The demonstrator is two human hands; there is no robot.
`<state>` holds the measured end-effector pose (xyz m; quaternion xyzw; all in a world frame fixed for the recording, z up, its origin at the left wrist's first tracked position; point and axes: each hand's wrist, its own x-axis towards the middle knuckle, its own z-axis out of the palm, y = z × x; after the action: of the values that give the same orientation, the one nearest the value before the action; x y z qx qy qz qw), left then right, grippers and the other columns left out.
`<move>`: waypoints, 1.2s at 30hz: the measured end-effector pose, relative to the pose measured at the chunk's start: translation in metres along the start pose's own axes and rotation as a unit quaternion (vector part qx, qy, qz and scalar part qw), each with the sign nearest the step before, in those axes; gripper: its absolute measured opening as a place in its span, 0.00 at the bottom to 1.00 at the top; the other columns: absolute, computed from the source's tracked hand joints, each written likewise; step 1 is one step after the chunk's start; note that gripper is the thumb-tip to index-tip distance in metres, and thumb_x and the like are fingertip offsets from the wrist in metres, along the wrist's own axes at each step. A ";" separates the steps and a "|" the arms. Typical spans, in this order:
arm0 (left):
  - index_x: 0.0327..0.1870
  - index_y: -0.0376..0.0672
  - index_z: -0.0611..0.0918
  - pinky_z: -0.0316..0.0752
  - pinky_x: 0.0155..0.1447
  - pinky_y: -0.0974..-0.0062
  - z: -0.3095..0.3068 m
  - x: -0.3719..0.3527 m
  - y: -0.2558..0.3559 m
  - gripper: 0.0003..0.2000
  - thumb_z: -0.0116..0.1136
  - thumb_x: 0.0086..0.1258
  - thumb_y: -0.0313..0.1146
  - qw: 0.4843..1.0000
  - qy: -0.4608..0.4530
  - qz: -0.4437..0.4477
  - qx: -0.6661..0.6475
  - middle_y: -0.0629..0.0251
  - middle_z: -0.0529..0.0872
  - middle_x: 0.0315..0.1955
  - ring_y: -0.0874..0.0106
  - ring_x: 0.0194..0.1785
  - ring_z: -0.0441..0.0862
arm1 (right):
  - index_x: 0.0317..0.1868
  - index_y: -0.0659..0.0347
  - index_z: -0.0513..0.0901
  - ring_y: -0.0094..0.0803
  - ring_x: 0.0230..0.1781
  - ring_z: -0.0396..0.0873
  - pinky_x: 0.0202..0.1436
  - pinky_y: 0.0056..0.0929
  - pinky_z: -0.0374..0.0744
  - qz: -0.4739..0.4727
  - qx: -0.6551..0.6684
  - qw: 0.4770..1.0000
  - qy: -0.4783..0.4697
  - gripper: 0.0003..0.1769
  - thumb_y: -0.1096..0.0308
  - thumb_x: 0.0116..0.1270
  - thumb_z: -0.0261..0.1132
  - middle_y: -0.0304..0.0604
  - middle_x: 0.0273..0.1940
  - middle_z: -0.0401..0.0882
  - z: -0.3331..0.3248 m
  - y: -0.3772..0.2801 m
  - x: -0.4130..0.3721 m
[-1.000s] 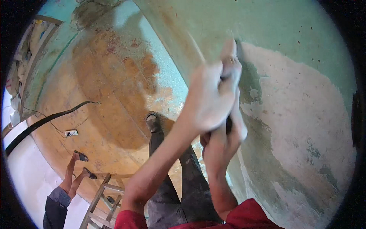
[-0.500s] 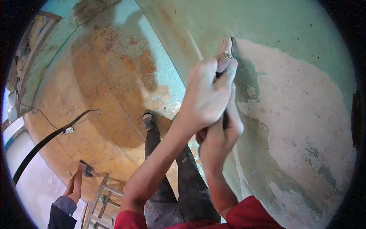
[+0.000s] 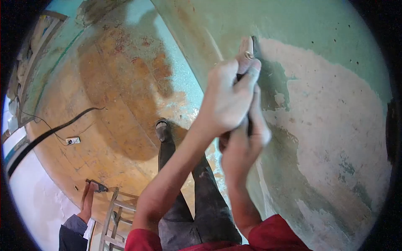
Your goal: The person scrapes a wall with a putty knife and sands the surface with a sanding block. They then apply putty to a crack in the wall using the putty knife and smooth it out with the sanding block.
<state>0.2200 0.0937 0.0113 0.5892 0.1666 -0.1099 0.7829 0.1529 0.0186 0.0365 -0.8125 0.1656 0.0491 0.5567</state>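
Note:
Both of my hands are on a flat hand tool [image 3: 248, 56], held edge-on to me against the green wall [image 3: 301, 25]. Its round handle end and a thin dark edge show above my fingers; its exact kind I cannot make out. My left hand [image 3: 224, 96] is wrapped around the upper part of the handle. Below it, my right hand [image 3: 243, 148] is closed on the lower part, partly hidden behind the left and slightly blurred. Right of the tool, a large pale patch [image 3: 335, 113] covers the wall, with darker grey-green streaks beside it.
A wooden ladder [image 3: 112, 217] stands at lower left, near another person's leg [image 3: 87, 198]. A white power socket block [image 3: 73, 140] with a thin cord lies on the stained floor [image 3: 121, 125]. A black curved cable [image 3: 50, 133] crosses the left side. My foot [image 3: 162, 127] is near the wall.
My hands and the tool have shifted slightly upward along the wall. The other person's foot has turned, and the black cable appears higher in view.

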 end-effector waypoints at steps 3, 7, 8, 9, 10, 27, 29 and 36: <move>0.74 0.38 0.67 0.65 0.31 0.82 0.003 -0.019 -0.020 0.26 0.54 0.79 0.35 0.989 -0.045 0.143 0.013 0.84 0.72 0.25 0.87 0.30 0.67 | 0.66 0.69 0.75 0.09 0.18 0.63 0.18 0.17 0.59 -0.031 0.026 0.998 0.049 0.23 0.71 0.73 0.54 0.30 0.22 0.71 0.005 -0.008 -0.017; 0.52 0.36 0.75 0.67 0.30 0.72 -0.004 0.000 0.005 0.11 0.54 0.77 0.34 0.998 0.010 0.051 -0.032 0.66 0.74 0.20 0.79 0.26 0.72 | 0.68 0.69 0.73 0.09 0.19 0.63 0.19 0.17 0.57 0.027 0.039 0.999 0.007 0.25 0.71 0.71 0.56 0.28 0.23 0.70 0.006 -0.008 0.005; 0.31 0.33 0.79 0.69 0.28 0.65 -0.011 0.006 0.016 0.13 0.55 0.75 0.34 0.997 0.046 0.032 -0.052 0.54 0.75 0.16 0.74 0.23 0.76 | 0.68 0.69 0.74 0.09 0.19 0.63 0.19 0.18 0.57 0.014 0.067 0.998 -0.006 0.25 0.70 0.71 0.57 0.27 0.23 0.69 0.019 -0.003 0.010; 0.39 0.35 0.81 0.67 0.29 0.71 -0.006 -0.006 -0.006 0.12 0.55 0.77 0.36 0.998 0.006 0.041 -0.037 0.66 0.73 0.18 0.79 0.26 0.71 | 0.68 0.68 0.74 0.10 0.19 0.63 0.19 0.18 0.57 -0.039 -0.029 0.998 0.033 0.25 0.69 0.72 0.56 0.27 0.24 0.70 0.012 0.007 -0.005; 0.47 0.36 0.83 0.65 0.30 0.77 0.006 -0.026 -0.026 0.13 0.54 0.79 0.38 0.998 -0.035 0.052 -0.020 0.78 0.70 0.20 0.84 0.28 0.67 | 0.67 0.68 0.75 0.11 0.20 0.65 0.19 0.18 0.60 -0.002 0.039 0.998 0.058 0.24 0.69 0.72 0.56 0.29 0.28 0.75 -0.001 0.012 -0.026; 0.53 0.29 0.73 0.74 0.43 0.70 -0.053 0.061 -0.004 0.15 0.52 0.78 0.35 0.999 -0.020 0.018 0.033 0.50 0.83 0.39 0.71 0.35 0.79 | 0.72 0.69 0.69 0.23 0.44 0.78 0.48 0.19 0.76 0.029 -0.091 0.993 0.068 0.26 0.69 0.77 0.54 0.45 0.45 0.84 0.035 -0.020 0.004; 0.39 0.28 0.77 0.73 0.38 0.64 -0.045 0.062 -0.022 0.16 0.53 0.76 0.38 0.999 0.015 0.037 0.033 0.45 0.82 0.28 0.65 0.29 0.79 | 0.71 0.72 0.68 0.24 0.48 0.77 0.53 0.22 0.76 0.067 0.082 0.994 -0.013 0.26 0.73 0.76 0.54 0.46 0.51 0.83 0.049 -0.004 0.036; 0.38 0.32 0.80 0.71 0.38 0.55 -0.092 -0.034 -0.167 0.16 0.56 0.73 0.40 0.964 -0.147 0.001 0.223 0.39 0.80 0.29 0.46 0.31 0.78 | 0.70 0.71 0.71 0.21 0.26 0.68 0.30 0.25 0.68 -0.032 -0.285 0.957 -0.048 0.25 0.73 0.73 0.55 0.37 0.30 0.77 0.010 0.142 -0.051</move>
<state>0.1152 0.1343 -0.1463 0.7264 0.0202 -0.2287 0.6478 0.0601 -0.0074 -0.0799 -0.9390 0.0917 0.1157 0.3108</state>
